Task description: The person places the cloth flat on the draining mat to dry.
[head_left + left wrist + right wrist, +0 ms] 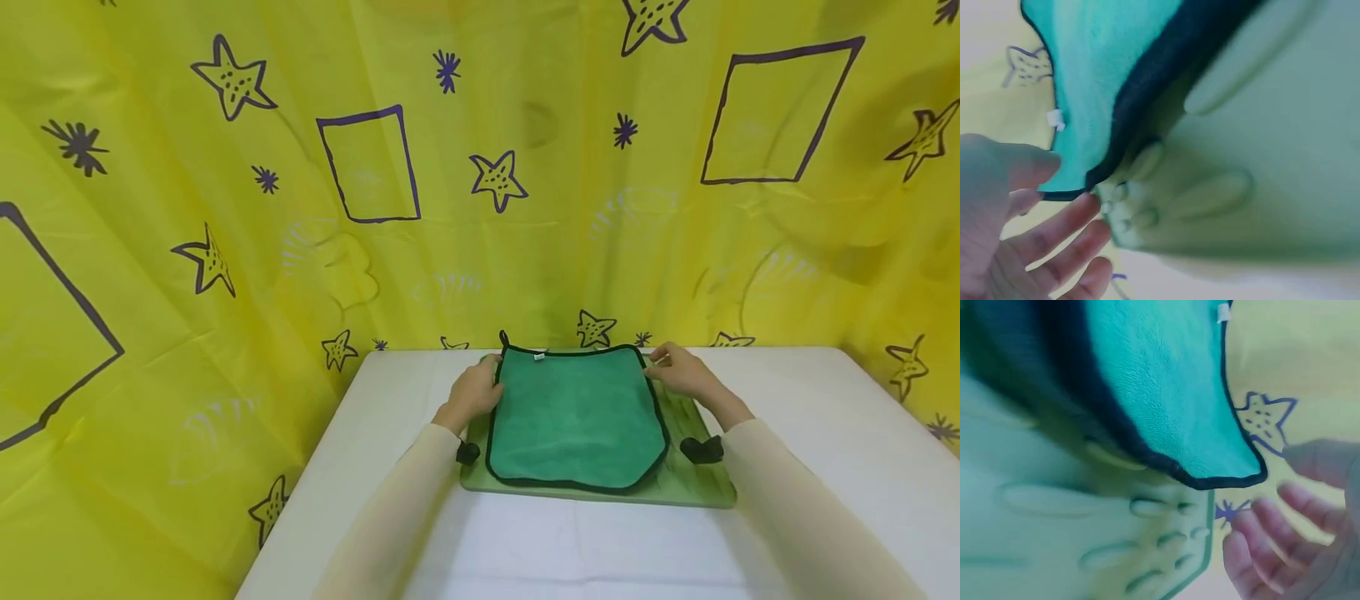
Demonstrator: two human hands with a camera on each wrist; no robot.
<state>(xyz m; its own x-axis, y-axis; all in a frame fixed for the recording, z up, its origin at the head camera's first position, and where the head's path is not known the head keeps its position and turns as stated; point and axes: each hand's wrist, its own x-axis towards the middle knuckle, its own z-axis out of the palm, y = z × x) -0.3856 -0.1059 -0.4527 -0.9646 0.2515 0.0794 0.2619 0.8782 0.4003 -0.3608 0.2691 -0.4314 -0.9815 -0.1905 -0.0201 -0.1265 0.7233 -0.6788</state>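
A teal-green cloth point(577, 417) with a black edging lies spread over a light green board point(675, 496). One lower corner of the cloth is bent or folded in. My left hand point(476, 390) is at the cloth's far left corner. In the left wrist view the fingers point(1079, 212) are loosely bent, a fingertip at the black edge, the thumb apart from them. Beside the far right corner is my right hand point(681, 371). Its fingers point(1266, 544) are relaxed, with a gap to the cloth in the right wrist view.
The board rests on a white table point(525, 542) and has raised oval bumps point(1210, 194). A yellow curtain point(480, 267) with purple stars and squares hangs behind the table and along its sides. A black loop point(504, 339) sticks up from the cloth's far left corner.
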